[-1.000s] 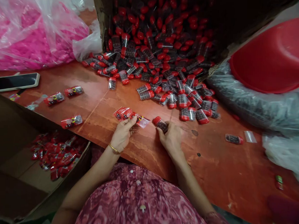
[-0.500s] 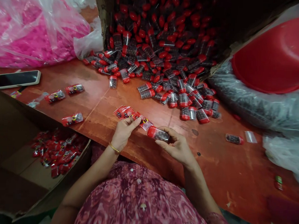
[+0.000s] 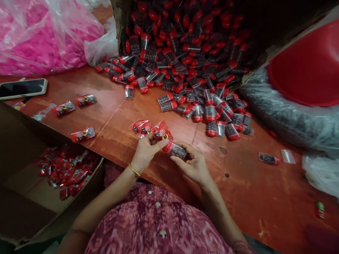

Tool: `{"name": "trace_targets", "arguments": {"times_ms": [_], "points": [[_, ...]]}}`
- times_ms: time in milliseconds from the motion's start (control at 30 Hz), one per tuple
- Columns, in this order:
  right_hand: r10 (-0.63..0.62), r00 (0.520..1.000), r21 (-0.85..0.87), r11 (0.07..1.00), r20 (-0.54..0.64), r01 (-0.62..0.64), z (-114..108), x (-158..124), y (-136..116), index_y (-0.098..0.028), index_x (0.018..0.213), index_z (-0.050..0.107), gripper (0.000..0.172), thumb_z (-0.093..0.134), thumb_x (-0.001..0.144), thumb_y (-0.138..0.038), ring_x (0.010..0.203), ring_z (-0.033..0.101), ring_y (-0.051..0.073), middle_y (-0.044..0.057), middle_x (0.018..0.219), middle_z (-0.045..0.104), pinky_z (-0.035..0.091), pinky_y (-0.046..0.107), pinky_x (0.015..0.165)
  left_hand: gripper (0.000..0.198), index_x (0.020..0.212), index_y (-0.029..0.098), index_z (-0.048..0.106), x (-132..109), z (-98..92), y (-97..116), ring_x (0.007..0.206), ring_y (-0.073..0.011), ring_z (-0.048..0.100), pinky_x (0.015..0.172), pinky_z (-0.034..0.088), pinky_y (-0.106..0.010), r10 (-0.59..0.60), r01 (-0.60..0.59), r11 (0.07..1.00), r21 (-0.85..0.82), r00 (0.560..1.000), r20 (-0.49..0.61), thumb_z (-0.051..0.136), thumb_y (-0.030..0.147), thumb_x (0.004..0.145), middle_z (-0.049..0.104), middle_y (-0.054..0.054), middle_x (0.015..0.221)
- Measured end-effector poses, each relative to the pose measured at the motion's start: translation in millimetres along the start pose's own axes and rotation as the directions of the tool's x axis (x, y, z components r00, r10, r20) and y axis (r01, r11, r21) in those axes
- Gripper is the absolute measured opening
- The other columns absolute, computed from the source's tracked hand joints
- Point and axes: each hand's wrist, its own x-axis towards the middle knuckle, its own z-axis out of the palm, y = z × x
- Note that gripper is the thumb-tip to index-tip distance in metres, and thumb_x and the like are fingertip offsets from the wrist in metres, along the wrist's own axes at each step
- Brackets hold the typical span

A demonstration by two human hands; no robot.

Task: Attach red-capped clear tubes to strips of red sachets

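Note:
A small clear container with a red cap and dark contents (image 3: 178, 151) is pinched by its clear end in my right hand (image 3: 194, 165). My left hand (image 3: 146, 152) is closed on a red printed plastic wrapper (image 3: 163, 129), its thumb meeting the container's red cap. The wrapper's near edge is hidden behind the fingers and the cap, so I cannot tell whether the cap is inside it. More red wrappers (image 3: 141, 127) lie overlapped on the table, just beyond my left fingers.
Many similar containers (image 3: 171, 67) spill from a large carton. Wrapped ones lie on the table (image 3: 116, 136) at left and in a lower box (image 3: 94, 176). A phone (image 3: 20, 88), pink-filled bag (image 3: 44, 41), red tub (image 3: 310, 65) and single container (image 3: 268, 158) surround the area.
The container in my right hand has moved left, up against my left fingertips. The wrapper at my left hand now stands up broader behind the cap.

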Motion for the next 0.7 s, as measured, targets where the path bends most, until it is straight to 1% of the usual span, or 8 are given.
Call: {"name": "trace_targets", "arguments": {"times_ms": [133, 233, 333, 433, 500, 567, 633, 700], "points": [[-0.001, 0.998, -0.011, 1.0, -0.066, 0.001, 7.4, 1.4, 1.7, -0.02, 0.1, 0.061, 0.028, 0.067, 0.074, -0.03, 0.077, 0.062, 0.016, 0.002, 0.088, 0.067, 0.051, 0.029, 0.073, 0.034, 0.076, 0.015, 0.067, -1.8, 5.1, -6.5, 0.072, -0.0124, 0.062, 0.075, 0.048, -0.025, 0.02, -0.021, 1.0, -0.023, 0.999, -0.031, 0.081, 0.033, 0.051, 0.071, -0.001, 0.077], [-0.014, 0.992, -0.044, 0.999, -0.122, 0.008, 9.0, 3.2, 1.5, -0.02, 0.099, 0.061, 0.026, 0.066, 0.074, -0.029, 0.076, 0.062, 0.016, 0.002, 0.088, 0.067, 0.051, 0.029, 0.073, 0.037, 0.075, 0.015, 0.067, -3.7, 7.9, -8.0, 0.069, -0.0123, 0.062, 0.074, 0.048, -0.025, -0.014, 0.012, 0.998, -0.056, 0.999, -0.039, 0.082, 0.035, 0.048, 0.07, -0.002, 0.074], [-0.018, 0.995, -0.048, 0.999, -0.095, 0.014, 10.5, 4.6, 0.3, -0.02, 0.098, 0.06, 0.026, 0.066, 0.074, -0.029, 0.077, 0.062, 0.016, 0.002, 0.088, 0.067, 0.051, 0.029, 0.073, 0.037, 0.071, 0.014, 0.066, -4.8, 8.9, -6.9, 0.064, -0.0118, 0.061, 0.07, 0.047, -0.024, -0.038, 0.036, 0.998, -0.056, 0.998, -0.041, 0.083, 0.037, 0.047, 0.069, -0.001, 0.068], [0.005, 0.997, 0.014, 1.0, -0.083, -0.004, 17.1, 5.8, -1.2, -0.021, 0.097, 0.06, 0.024, 0.065, 0.074, -0.028, 0.075, 0.061, 0.015, 0.001, 0.086, 0.066, 0.051, 0.027, 0.071, 0.033, 0.066, 0.013, 0.066, -5.1, 9.6, -5.1, 0.059, -0.0099, 0.058, 0.066, 0.046, -0.023, -0.038, 0.037, 0.998, -0.042, 0.998, -0.04, 0.082, 0.036, 0.049, 0.066, 0.0, 0.063], [0.019, 0.993, 0.068, 0.998, -0.115, -0.011, 23.9, 6.8, -2.2, -0.021, 0.095, 0.06, 0.022, 0.064, 0.074, -0.028, 0.074, 0.061, 0.015, 0.001, 0.083, 0.065, 0.05, 0.027, 0.07, 0.032, 0.064, 0.013, 0.066, -4.9, 10.6, -3.8, 0.057, -0.0087, 0.056, 0.065, 0.046, -0.023, -0.055, 0.053, 0.996, -0.072, 0.998, -0.037, 0.083, 0.034, 0.048, 0.065, 0.001, 0.06], [0.029, 0.989, 0.143, 0.99, -0.145, -0.008, 29.8, 7.7, -3.0, -0.021, 0.095, 0.059, 0.023, 0.064, 0.074, -0.029, 0.073, 0.06, 0.014, 0.001, 0.083, 0.065, 0.05, 0.026, 0.068, 0.032, 0.064, 0.013, 0.066, -4.4, 11.3, -2.3, 0.057, -0.0079, 0.056, 0.063, 0.045, -0.021, -0.08, 0.075, 0.989, -0.129, 0.996, -0.031, 0.084, 0.033, 0.046, 0.065, 0.002, 0.06], [0.059, 0.988, 0.222, 0.975, -0.145, -0.026, 32.7, 7.9, -3.2, -0.022, 0.101, 0.057, 0.028, 0.063, 0.075, -0.032, 0.065, 0.059, 0.013, 0.0, 0.079, 0.065, 0.049, 0.026, 0.063, 0.033, 0.063, 0.013, 0.065, -3.2, 11.1, -1.0, 0.057, -0.0075, 0.056, 0.062, 0.044, -0.02, -0.103, 0.095, 0.976, -0.196, 0.994, -0.035, 0.084, 0.033, 0.045, 0.065, 0.002, 0.061], [0.102, 0.988, 0.265, 0.962, -0.118, -0.068, 32.1, 7.9, -3.0, -0.021, 0.102, 0.056, 0.029, 0.06, 0.078, -0.037, 0.055, 0.057, 0.011, -0.002, 0.069, 0.063, 0.048, 0.025, 0.057, 0.033, 0.062, 0.013, 0.064, -1.3, 9.8, -0.6, 0.057, -0.0073, 0.056, 0.061, 0.044, -0.02, -0.12, 0.104, 0.962, -0.253, 0.992, -0.049, 0.084, 0.033, 0.045, 0.065, 0.001, 0.062]]}}
